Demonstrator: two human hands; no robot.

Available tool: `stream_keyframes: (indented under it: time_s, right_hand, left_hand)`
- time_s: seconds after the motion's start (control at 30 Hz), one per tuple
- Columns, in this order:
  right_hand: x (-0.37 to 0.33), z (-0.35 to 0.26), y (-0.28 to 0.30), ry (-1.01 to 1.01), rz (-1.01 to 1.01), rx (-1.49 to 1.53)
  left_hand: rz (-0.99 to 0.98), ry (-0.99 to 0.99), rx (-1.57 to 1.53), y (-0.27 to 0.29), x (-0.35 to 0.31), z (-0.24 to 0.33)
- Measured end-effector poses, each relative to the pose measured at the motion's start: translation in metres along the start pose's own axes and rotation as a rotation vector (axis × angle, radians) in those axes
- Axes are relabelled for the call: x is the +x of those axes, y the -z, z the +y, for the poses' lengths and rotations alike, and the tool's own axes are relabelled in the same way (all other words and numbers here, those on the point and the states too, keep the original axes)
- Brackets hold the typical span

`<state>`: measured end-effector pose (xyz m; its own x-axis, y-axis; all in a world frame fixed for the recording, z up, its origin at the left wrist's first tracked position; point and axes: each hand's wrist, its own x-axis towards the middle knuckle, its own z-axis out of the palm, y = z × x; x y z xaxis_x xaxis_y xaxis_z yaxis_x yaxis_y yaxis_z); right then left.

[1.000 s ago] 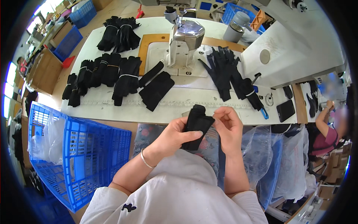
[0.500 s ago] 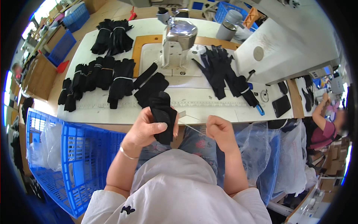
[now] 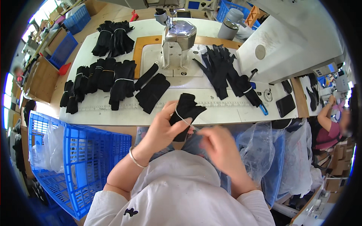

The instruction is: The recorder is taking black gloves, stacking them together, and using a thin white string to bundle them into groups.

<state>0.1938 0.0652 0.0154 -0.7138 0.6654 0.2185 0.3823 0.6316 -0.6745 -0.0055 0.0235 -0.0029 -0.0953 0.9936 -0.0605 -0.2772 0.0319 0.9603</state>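
My left hand (image 3: 161,130) is closed round a bundle of black fabric pieces (image 3: 190,108), held over the table's front edge. A thin white elastic band (image 3: 182,118) crosses the bundle near my thumb. My right hand (image 3: 222,150) is just to the right of the bundle, apart from it. Motion smears its fingers, so I cannot tell if they hold anything. On the tabletop beyond my left hand lie a stack of black fabric pieces (image 3: 152,93) and a narrow black strip (image 3: 146,76).
Several banded black bundles (image 3: 122,81) lie on the table's left. A sewing machine (image 3: 179,41) stands at the back middle, with black glove-shaped pieces (image 3: 218,69) to its right. A blue crate (image 3: 75,162) is at my left, plastic bags (image 3: 294,162) at my right. A co-worker (image 3: 328,130) is at far right.
The elastic band, stretched between my hands before, now lies across the bundle. My left hand and the bundle have moved right and tilted. My right hand has come away from the band.
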Motion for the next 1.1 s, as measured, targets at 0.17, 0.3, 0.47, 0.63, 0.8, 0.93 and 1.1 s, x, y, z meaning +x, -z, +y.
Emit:
stream_keyframes:
  time_s: [0.17,0.3,0.47,0.63,0.8,0.93,1.1]
  right_hand:
    - [0.004,0.04,-0.027,0.071,0.653,-0.297]
    - [0.011,0.032,-0.035,-0.029,0.695,0.113]
    - [0.002,0.02,-0.013,0.361,0.234,-0.12]
    - [-0.023,0.058,-0.033,0.021,0.307,1.945]
    - [-0.005,0.032,-0.023,-0.287,-0.07,2.24]
    - [-0.007,0.028,0.0,-0.299,-0.283,1.467]
    - [-0.005,-0.009,-0.004,-0.204,-0.371,0.771]
  left_hand:
    - [-0.21,0.255,-0.297,-0.01,-0.012,0.001]
    - [-0.163,0.141,-0.329,-0.019,-0.006,-0.009]
    - [0.105,0.214,-0.676,-0.005,0.003,-0.019]
    - [-0.117,-0.004,-0.864,-0.01,-0.012,-0.028]
    - [-0.194,-0.187,0.112,0.009,-0.009,-0.019]
    - [-0.104,-0.509,0.901,0.009,-0.011,-0.002]
    - [0.051,-0.552,1.154,-0.012,-0.014,-0.025]
